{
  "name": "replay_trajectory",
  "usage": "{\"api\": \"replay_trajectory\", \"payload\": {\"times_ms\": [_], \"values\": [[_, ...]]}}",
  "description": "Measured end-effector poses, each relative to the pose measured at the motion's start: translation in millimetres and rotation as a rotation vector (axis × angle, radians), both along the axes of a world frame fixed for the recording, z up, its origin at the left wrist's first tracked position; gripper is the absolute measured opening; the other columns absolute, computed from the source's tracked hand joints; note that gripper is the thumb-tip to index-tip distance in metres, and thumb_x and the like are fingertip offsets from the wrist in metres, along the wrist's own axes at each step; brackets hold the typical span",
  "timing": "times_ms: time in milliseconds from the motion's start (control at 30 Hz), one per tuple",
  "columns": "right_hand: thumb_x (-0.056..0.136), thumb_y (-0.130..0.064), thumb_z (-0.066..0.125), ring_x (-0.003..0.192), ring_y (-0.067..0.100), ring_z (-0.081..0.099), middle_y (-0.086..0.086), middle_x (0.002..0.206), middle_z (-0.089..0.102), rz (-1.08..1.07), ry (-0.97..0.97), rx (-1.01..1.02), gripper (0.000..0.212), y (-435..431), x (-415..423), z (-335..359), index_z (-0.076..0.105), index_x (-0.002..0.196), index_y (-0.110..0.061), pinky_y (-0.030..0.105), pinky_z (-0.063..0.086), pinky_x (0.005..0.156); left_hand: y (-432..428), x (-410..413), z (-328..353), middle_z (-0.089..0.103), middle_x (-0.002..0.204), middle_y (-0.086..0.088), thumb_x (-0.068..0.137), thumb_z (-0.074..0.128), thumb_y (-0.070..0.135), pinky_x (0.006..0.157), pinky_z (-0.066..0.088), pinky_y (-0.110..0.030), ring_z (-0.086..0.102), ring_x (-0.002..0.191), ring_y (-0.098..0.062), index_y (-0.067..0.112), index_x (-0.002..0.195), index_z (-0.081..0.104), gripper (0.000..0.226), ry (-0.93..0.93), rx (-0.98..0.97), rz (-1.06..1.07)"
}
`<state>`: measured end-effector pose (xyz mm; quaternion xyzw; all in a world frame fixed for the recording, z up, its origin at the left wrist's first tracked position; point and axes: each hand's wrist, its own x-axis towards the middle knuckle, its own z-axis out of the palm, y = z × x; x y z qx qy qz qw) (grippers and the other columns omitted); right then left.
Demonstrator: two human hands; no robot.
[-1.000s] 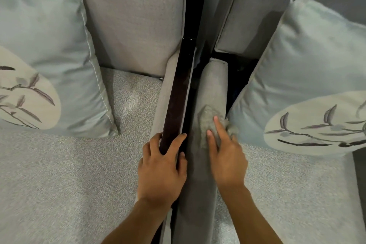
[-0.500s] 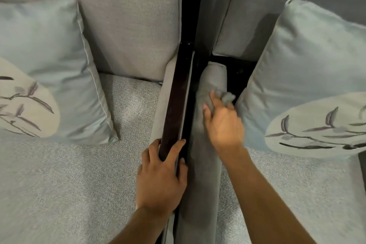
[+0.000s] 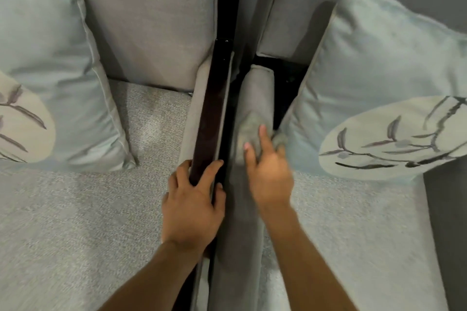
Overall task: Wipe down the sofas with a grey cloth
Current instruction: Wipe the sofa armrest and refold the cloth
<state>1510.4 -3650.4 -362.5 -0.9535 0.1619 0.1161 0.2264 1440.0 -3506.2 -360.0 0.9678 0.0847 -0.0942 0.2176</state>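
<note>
Nearest to the camera, the left hand [image 3: 193, 207] grips the dark wooden rail [image 3: 214, 98] that runs along the edge of the left sofa seat [image 3: 75, 209]. Its fingers and thumb curl around the rail, and it has not moved in the last second.

Just beside it, the right hand [image 3: 270, 177] holds the grey cloth [image 3: 249, 131] down on the padded armrest [image 3: 260, 88] of the right sofa. Two fingers lie straight on the cloth and the outer ones seem to curl into its bunched edge; the hand is blurred.

Half a second ago this hand was close to the far end of the armrest. Now it is back near the middle, so I judge it is wiping in strokes along the armrest top.

Farther away, a pale printed cushion [image 3: 50, 70] leans on the left backrest [image 3: 151, 20], and another cushion [image 3: 379, 58] stands close to the cloth. The seats probably remain to be wiped.
</note>
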Motion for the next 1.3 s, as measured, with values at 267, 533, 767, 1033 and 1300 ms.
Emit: {"api": "replay_trajectory", "payload": {"times_ms": [267, 533, 767, 1033, 1300], "values": [[0.091, -0.074, 0.039, 0.120, 0.022, 0.058, 0.004, 0.157, 0.030, -0.053, 0.120, 0.063, 0.066, -3.6, -135.9, 9.5, 0.004, 0.146, -0.064, 0.033, 0.049, 0.087, -0.8, -2.4, 1.4, 0.037, 0.141, -0.012, 0.096, 0.051, 0.046, 0.083, 0.057, -0.053, 0.045, 0.123, -0.035, 0.048, 0.143, 0.037, 0.049, -0.026, 0.011, -0.014], [0.091, -0.072, 0.039, 0.110, 0.019, 0.061, 0.002, 0.148, 0.038, -0.126, 0.065, 0.198, 0.066, 24.0, -238.6, 5.9, 0.005, 0.147, -0.064, 0.032, 0.051, 0.078, -3.3, -14.6, 2.6, 0.033, 0.149, -0.017, 0.096, 0.058, 0.036, 0.082, 0.054, -0.053, 0.048, 0.123, -0.039, 0.041, 0.150, 0.037, 0.058, -0.102, 0.045, -0.061], [0.083, -0.079, 0.040, 0.097, 0.013, 0.069, 0.000, 0.141, 0.049, -0.257, 0.057, 0.238, 0.066, 27.7, -309.1, -0.4, 0.020, 0.145, -0.066, 0.028, 0.055, 0.060, -15.0, -94.6, 3.5, 0.000, 0.167, -0.019, 0.095, 0.052, 0.057, 0.098, 0.049, -0.064, 0.028, 0.144, -0.046, 0.042, 0.149, 0.043, 0.057, -0.072, 0.199, -0.182], [0.088, -0.078, 0.028, 0.123, 0.016, 0.054, -0.007, 0.153, 0.033, -0.439, 0.047, 0.427, 0.066, 18.7, -253.3, -11.1, 0.018, 0.150, -0.057, 0.033, 0.051, 0.092, -19.6, -94.7, -1.7, 0.006, 0.167, -0.022, 0.086, 0.056, 0.074, 0.092, 0.052, -0.066, 0.030, 0.138, -0.051, 0.038, 0.139, 0.059, 0.064, -0.105, 0.299, -0.189], [0.090, -0.076, 0.030, 0.123, 0.017, 0.055, -0.003, 0.155, 0.029, -0.335, 0.140, 0.356, 0.064, 1.2, -237.1, -3.4, 0.017, 0.150, -0.057, 0.035, 0.049, 0.089, -21.1, -92.3, 2.3, 0.003, 0.167, -0.019, 0.085, 0.051, 0.078, 0.092, 0.054, -0.060, 0.032, 0.138, -0.047, 0.042, 0.140, 0.058, 0.066, -0.057, 0.321, -0.168]]}}
